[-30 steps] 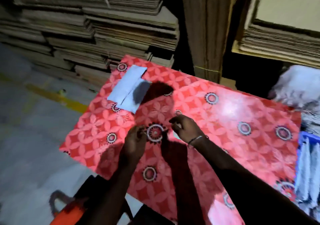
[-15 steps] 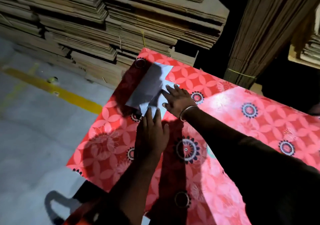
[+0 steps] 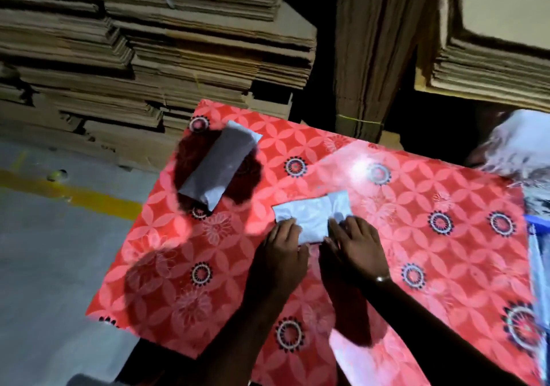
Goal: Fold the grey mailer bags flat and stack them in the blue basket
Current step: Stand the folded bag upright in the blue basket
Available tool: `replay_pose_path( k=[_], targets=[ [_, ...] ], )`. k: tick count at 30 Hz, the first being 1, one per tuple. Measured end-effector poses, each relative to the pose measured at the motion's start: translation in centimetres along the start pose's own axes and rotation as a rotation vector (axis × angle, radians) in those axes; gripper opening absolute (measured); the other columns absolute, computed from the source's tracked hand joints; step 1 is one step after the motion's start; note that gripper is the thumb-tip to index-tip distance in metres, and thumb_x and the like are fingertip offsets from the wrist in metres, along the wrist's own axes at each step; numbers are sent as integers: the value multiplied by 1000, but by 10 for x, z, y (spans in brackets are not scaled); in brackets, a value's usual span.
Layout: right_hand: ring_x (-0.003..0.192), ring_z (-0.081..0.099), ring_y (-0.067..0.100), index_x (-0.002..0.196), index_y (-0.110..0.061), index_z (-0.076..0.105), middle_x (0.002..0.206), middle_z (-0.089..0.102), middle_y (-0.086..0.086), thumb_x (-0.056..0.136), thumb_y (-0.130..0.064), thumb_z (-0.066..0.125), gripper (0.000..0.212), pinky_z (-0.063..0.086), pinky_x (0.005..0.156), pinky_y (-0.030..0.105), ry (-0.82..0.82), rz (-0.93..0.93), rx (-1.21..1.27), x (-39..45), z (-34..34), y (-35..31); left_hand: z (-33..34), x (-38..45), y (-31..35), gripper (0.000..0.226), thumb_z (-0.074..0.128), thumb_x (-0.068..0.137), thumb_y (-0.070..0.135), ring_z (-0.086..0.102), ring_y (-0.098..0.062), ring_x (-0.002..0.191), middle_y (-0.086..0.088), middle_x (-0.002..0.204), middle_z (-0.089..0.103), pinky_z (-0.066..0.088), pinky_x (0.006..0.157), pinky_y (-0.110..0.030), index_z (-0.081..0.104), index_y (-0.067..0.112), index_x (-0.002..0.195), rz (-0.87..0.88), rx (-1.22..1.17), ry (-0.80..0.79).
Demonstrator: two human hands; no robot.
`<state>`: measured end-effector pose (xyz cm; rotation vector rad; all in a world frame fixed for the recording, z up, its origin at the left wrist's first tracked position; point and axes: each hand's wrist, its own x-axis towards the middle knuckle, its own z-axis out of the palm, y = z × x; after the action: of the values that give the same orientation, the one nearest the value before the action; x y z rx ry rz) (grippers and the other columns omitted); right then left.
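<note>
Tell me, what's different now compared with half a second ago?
Both hands left the folded mailer at the far left corner and came back toward the middle of the table. The left hand and right hand now press on a second, paler mailer. The folded one stayed at its corner on the red cloth.

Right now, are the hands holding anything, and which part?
Both hold the pale mailer bag on the table: left hand at its near left corner, right hand at its near right edge.

Your table (image 3: 446, 183) (red floral cloth) carries two mailer bags: a folded one (image 3: 218, 166) far left, another (image 3: 312, 217) near the middle.
</note>
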<state>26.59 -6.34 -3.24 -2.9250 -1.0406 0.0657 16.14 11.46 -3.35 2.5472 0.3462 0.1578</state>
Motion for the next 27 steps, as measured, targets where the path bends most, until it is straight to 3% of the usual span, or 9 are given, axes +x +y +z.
replay_pose_path(
  k=[4, 8, 12, 15, 19, 22, 24, 25, 27],
  targets=[
    [108, 56, 38, 133, -17, 62, 113, 59, 11, 96, -48, 49, 50, 43, 86, 46, 33, 124, 17, -76, 5, 40, 38, -19, 45, 34, 66, 89, 21, 53, -28, 133, -11, 137, 61, 41, 113, -40, 66, 7, 120, 153, -51, 26],
    [105, 54, 38, 129, -15, 63, 106, 58, 9, 96, -44, 55, 45, 44, 83, 46, 66, 209, 76, -142, 0, 65, 57, -45, 98, 40, 63, 82, 20, 53, -23, 133, -4, 137, 60, 38, 114, -32, 64, 13, 122, 148, -35, -75],
    [98, 52, 36, 127, -16, 64, 105, 57, 8, 94, -43, 55, 43, 42, 78, 44, 87, 296, 102, -195, -7, 79, 73, -77, 130, 46, 62, 82, 23, 48, -19, 137, -1, 143, 57, 37, 115, -33, 61, 17, 128, 184, 15, -166],
    [98, 52, 35, 126, -17, 63, 108, 56, 9, 93, -43, 52, 44, 40, 78, 44, 83, 290, 117, -216, -12, 87, 78, -90, 146, 39, 60, 85, 22, 49, -20, 138, 3, 143, 59, 34, 115, -37, 65, 20, 123, 216, 143, -180],
    [123, 53, 34, 134, -15, 59, 131, 58, 10, 96, -36, 53, 44, 43, 96, 46, 155, 192, 233, -213, -16, 105, 80, -86, 177, 46, 54, 88, 21, 46, -20, 144, 2, 150, 55, 27, 119, -40, 62, 21, 133, 235, 264, -228],
    [149, 32, 28, 149, -13, 46, 158, 41, 8, 99, -36, 47, 55, 29, 118, 48, 98, 151, 314, -192, -8, 101, 85, -75, 183, 57, 42, 90, 26, 48, -20, 143, -1, 153, 52, 27, 116, -39, 57, 16, 144, 240, 282, -299],
    [154, 20, 26, 154, -13, 38, 163, 31, 7, 100, -39, 38, 61, 22, 122, 50, 4, 166, 343, -181, 1, 96, 92, -72, 177, 60, 36, 92, 31, 47, -23, 144, -3, 155, 49, 35, 116, -42, 55, 14, 146, 226, 314, -347],
    [155, 14, 25, 156, -13, 35, 165, 26, 7, 99, -40, 33, 63, 20, 123, 52, -40, 181, 349, -178, 6, 94, 95, -72, 173, 63, 33, 92, 32, 43, -24, 147, -3, 159, 44, 39, 117, -43, 51, 14, 149, 219, 327, -370],
    [156, 1, 19, 160, -16, 26, 168, 16, 4, 99, -41, 26, 65, 9, 124, 51, -90, 201, 340, -178, 17, 95, 101, -73, 162, 70, 26, 93, 35, 16, -21, 157, 2, 170, 17, 29, 123, -44, 26, 19, 161, 228, 361, -421]
  ],
)
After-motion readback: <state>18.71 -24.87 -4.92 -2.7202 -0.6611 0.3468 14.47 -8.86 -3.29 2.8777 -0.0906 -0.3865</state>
